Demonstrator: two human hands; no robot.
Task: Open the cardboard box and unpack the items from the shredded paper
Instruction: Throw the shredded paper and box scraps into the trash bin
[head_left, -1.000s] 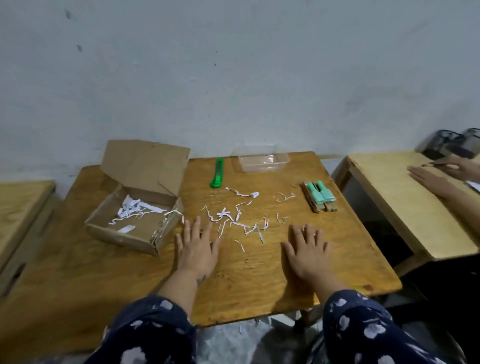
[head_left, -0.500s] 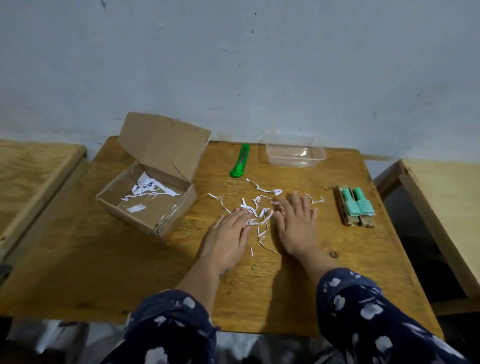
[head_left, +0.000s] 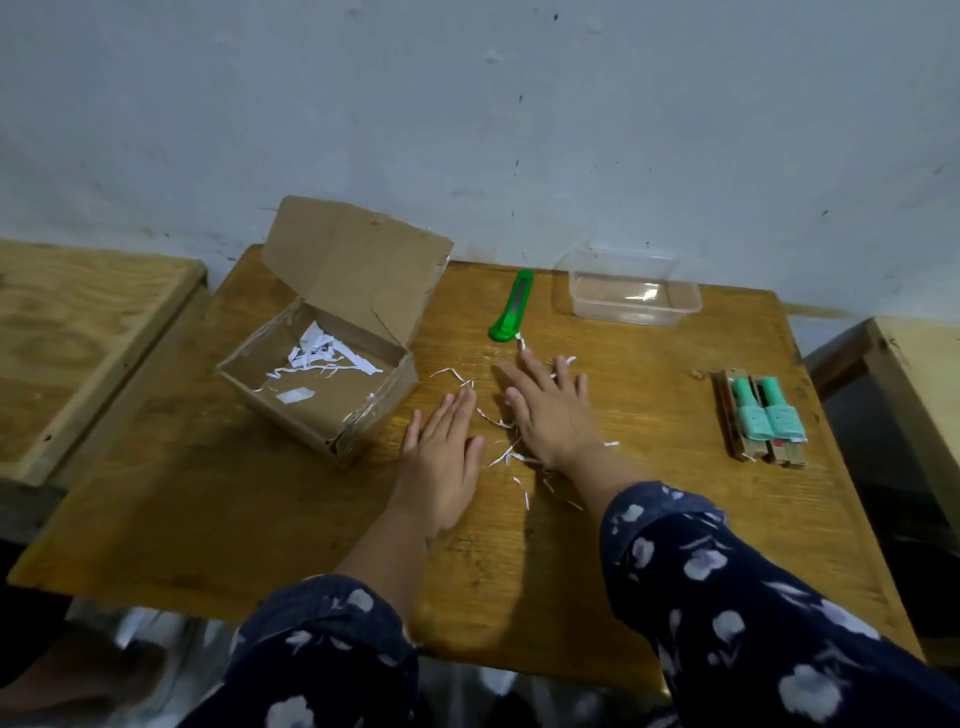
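Observation:
An open cardboard box (head_left: 291, 400) stands at the table's left, its lid flap up, with a few white paper shreds (head_left: 317, 356) on its floor. More shredded paper (head_left: 501, 454) lies scattered on the wood between and under my hands. My left hand (head_left: 441, 457) rests flat, palm down, just right of the box. My right hand (head_left: 550, 410) lies flat on the shreds, fingers spread toward a green utility knife (head_left: 511, 306). Two teal-capped items on card backing (head_left: 766, 423) lie at the right.
A clear plastic container (head_left: 631, 291) sits at the back by the wall. The wooden table (head_left: 208, 519) has another wooden table (head_left: 78, 332) to its left and one (head_left: 919, 364) to its right, with gaps between them.
Both hands have slid across the table over the shreds, drawing closer together; the right hand has reached farther forward toward the knife. The head view shifted right and nearer.

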